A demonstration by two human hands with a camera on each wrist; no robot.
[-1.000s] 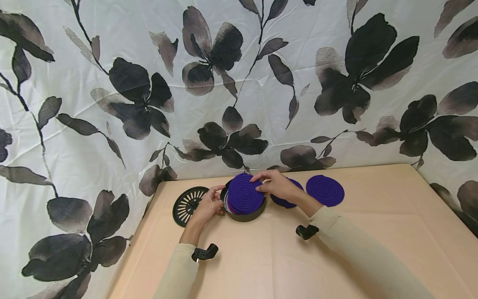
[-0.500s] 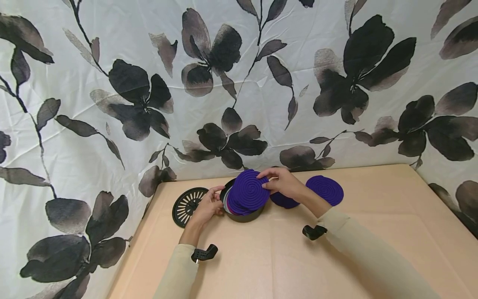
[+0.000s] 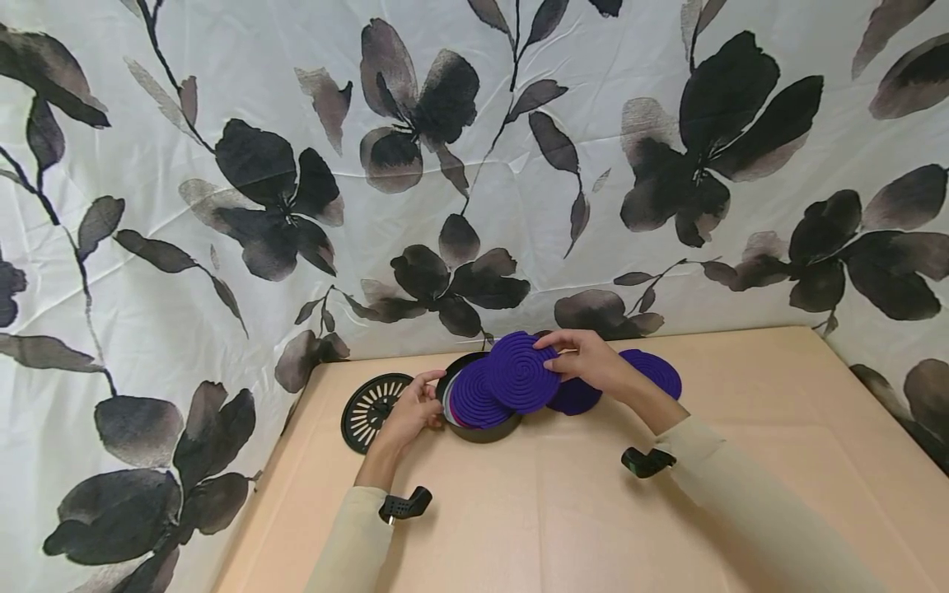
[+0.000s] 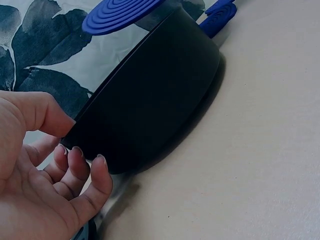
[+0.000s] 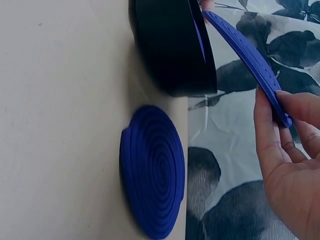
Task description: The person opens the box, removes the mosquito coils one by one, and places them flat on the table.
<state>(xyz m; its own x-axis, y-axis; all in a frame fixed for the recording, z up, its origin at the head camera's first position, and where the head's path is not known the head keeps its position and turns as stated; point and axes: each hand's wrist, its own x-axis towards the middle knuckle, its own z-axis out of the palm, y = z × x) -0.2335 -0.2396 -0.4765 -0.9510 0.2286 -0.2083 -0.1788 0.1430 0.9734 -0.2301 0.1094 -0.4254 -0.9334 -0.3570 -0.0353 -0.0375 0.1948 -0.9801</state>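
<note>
A purple spiral-ridged round coaster (image 3: pixel 522 375) is pinched at its right edge by my right hand (image 3: pixel 593 362). It is raised and tilted over the right side of a round dark container (image 3: pixel 485 434). My left hand (image 3: pixel 406 414) grips the container's left rim; in the left wrist view, the thumb (image 4: pixel 52 117) and curled fingers meet at that rim. Another purple coaster (image 3: pixel 474 399) lies in the container, with pink and pale edges showing beneath it. In the right wrist view, a purple coaster (image 5: pixel 155 167) lies on the table beside the container.
A black slotted disc (image 3: pixel 365 403) lies on the table left of the container, partly behind the left hand. Farther right another purple coaster (image 3: pixel 658 372) is partly covered by the right arm. A floral cloth (image 3: pixel 460 165) hangs behind the table's back edge.
My right hand has lifted the purple coaster off the one in the container and carried it to the right, uncovering the coaster below. The left hand has stayed at the rim.
</note>
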